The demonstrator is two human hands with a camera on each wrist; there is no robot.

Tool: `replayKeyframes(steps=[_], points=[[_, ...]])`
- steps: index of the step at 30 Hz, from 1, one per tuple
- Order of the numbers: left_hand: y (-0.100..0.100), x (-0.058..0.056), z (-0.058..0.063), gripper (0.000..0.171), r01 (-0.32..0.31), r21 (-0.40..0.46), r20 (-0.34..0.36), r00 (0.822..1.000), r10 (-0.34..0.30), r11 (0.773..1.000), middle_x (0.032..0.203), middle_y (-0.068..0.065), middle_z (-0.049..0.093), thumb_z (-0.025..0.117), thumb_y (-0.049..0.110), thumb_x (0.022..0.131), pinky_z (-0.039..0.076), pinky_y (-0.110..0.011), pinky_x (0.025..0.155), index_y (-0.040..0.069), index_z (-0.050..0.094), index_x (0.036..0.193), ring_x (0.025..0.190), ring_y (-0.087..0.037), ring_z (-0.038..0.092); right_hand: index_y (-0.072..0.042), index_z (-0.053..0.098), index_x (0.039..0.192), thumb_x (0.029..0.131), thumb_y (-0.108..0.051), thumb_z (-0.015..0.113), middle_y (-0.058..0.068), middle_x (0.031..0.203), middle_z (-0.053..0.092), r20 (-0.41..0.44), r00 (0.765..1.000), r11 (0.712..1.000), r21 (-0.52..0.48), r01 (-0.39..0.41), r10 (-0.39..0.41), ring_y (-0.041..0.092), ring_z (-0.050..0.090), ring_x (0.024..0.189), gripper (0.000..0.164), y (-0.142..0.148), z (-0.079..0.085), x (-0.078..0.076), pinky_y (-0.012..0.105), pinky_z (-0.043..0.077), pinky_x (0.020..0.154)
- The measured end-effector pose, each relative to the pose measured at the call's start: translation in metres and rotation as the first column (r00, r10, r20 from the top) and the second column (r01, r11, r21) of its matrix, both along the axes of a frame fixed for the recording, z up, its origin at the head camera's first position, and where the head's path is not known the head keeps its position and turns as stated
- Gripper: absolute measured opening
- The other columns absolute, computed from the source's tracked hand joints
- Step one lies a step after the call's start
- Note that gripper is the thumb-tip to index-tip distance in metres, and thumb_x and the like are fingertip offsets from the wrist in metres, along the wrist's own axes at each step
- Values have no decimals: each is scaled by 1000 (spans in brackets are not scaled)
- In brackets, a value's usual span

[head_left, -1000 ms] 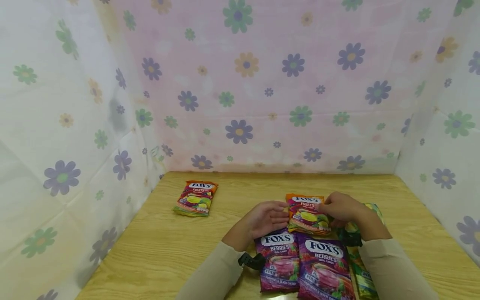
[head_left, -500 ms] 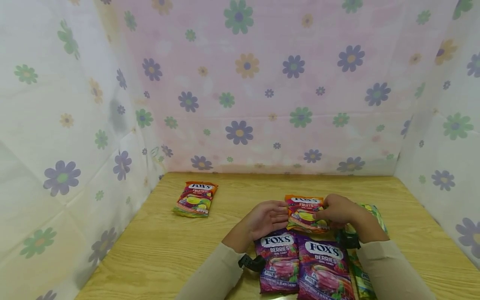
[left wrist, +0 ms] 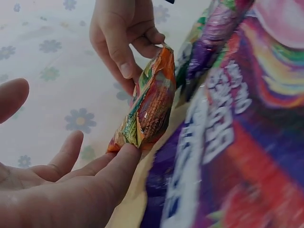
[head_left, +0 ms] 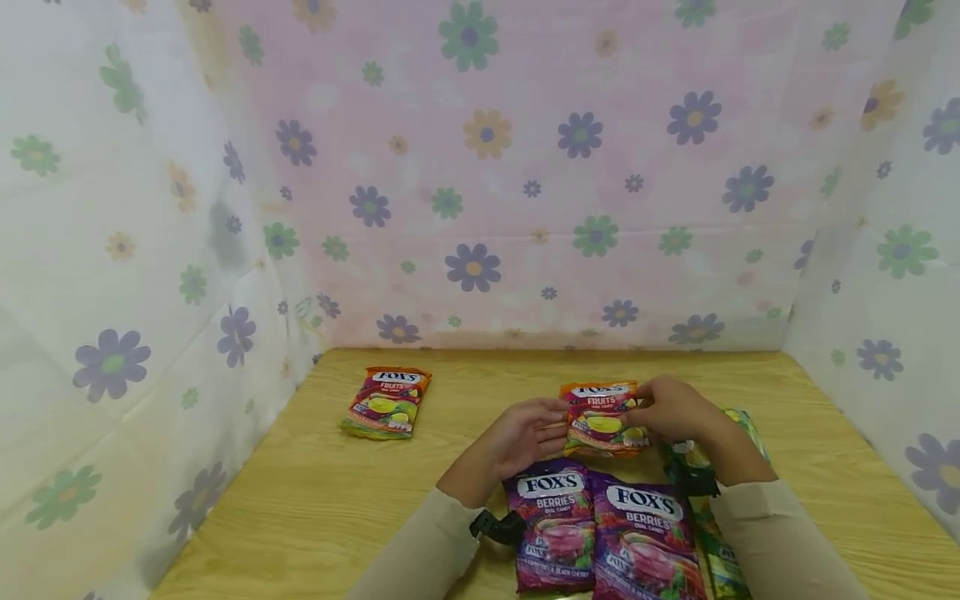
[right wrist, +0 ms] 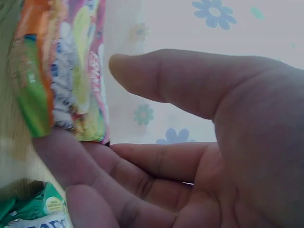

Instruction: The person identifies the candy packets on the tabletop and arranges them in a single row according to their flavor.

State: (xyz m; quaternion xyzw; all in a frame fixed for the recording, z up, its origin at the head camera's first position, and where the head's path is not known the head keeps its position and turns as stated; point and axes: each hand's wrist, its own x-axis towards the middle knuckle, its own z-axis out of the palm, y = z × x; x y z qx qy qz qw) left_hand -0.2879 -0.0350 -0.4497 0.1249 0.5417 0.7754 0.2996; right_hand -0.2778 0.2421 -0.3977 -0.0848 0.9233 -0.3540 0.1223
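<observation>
An orange-topped Fox's Fruits candy bag (head_left: 600,408) lies between the two hands, just beyond two purple bags. Extended fingers of the left hand (head_left: 517,440) touch its left edge; in the left wrist view that thumb stands apart from it. The right hand (head_left: 681,410) is at the right edge. In the right wrist view its fingers meet the bag's edge (right wrist: 59,80), while the thumb is held off with a gap. Two purple Berries candy bags (head_left: 555,521) lie side by side nearer the body, the right one (head_left: 648,533) partly cut off by the frame.
Another Fruits candy bag (head_left: 388,402) lies alone at the back left of the wooden table (head_left: 315,500). Green-and-yellow bags (head_left: 723,554) lie at the right, partly hidden under the right wrist and sleeve. Flowered cloth (head_left: 525,208) walls in the back and both sides.
The Fruits bag between the hands has shifted slightly away from the body and left, both hands moving along with it. The other bags stay put; the head view has turned slightly.
</observation>
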Motion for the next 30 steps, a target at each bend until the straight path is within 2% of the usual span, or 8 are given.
replayKeyframes(steps=[4, 6, 8, 14, 18, 22, 27, 30], points=[[-7, -1, 8, 59, -4, 11, -2, 1000, 4, 1000, 156, -21, 42, 57, 21, 99, 34, -50, 124, -3, 43, 150, 145, -36, 45, 12, 54, 141, 95, -26, 75, 15, 94, 73, -59, 998, 1000, 1, 0, 0, 27, 66, 59, 64, -6, 4, 0, 37, 57, 58], [-12, -2, 11, 58, -9, 16, -9, 1000, 10, 1000, 155, -22, 42, 55, 20, 99, 36, -48, 123, -5, 41, 150, 143, -36, 47, 13, 53, 142, 95, -26, 75, 17, 107, 72, -85, 996, 1000, 2, -7, 7, 27, 69, 64, 65, -10, 5, -2, 35, 59, 61], [-18, -2, 15, 57, -13, 14, -22, 1000, 14, 1000, 155, -23, 41, 54, 19, 100, 36, -47, 123, -6, 40, 149, 143, -36, 46, 11, 53, 142, 95, -25, 75, 20, 112, 71, -103, 995, 1000, 13, -7, 9, 26, 71, 66, 64, -16, 6, -3, 34, 60, 63], [-38, -4, 24, 48, -40, -22, -88, 995, 38, 999, 157, -23, 39, 50, 14, 103, 34, -50, 124, -7, 42, 146, 144, -36, 44, 7, 54, 143, 93, -22, 76, 19, 113, 70, -152, 988, 999, 39, -7, 13, 17, 69, 69, 62, -36, 7, -9, 36, 62, 69], [-56, -4, 29, 45, -62, -41, -105, 993, 58, 997, 154, -20, 41, 50, 12, 103, 33, -53, 124, -6, 45, 144, 141, -37, 44, 5, 52, 147, 94, -18, 75, 19, 115, 70, -152, 988, 1000, -3, -19, 18, 20, 71, 70, 62, -50, 7, -12, 36, 61, 69], [-71, -3, 34, 40, -91, -53, -128, 988, 84, 994, 149, -17, 44, 52, 11, 103, 33, -53, 124, -4, 49, 140, 134, -33, 49, 4, 52, 147, 93, -17, 75, 18, 116, 70, -178, 984, 1000, -22, -15, 11, 16, 70, 72, 63, -66, 7, -15, 33, 60, 67], [-84, -1, 41, 44, -124, -78, -187, 976, 108, 989, 141, -16, 48, 55, 8, 102, 36, -52, 122, -6, 46, 143, 123, -25, 55, 2, 53, 148, 92, -16, 75, 19, 119, 69, -197, 980, 999, -54, 0, -11, 14, 69, 71, 63, -79, 8, -19, 31, 58, 63], [-90, -1, 46, 46, -141, -89, -209, 970, 120, 986, 141, -17, 49, 54, 7, 103, 38, -51, 121, -8, 43, 145, 121, -24, 57, 2, 53, 148, 92, -16, 76, 18, 119, 69, -200, 980, 997, -80, 5, -21, 15, 69, 70, 63, -84, 8, -21, 30, 56, 61]])
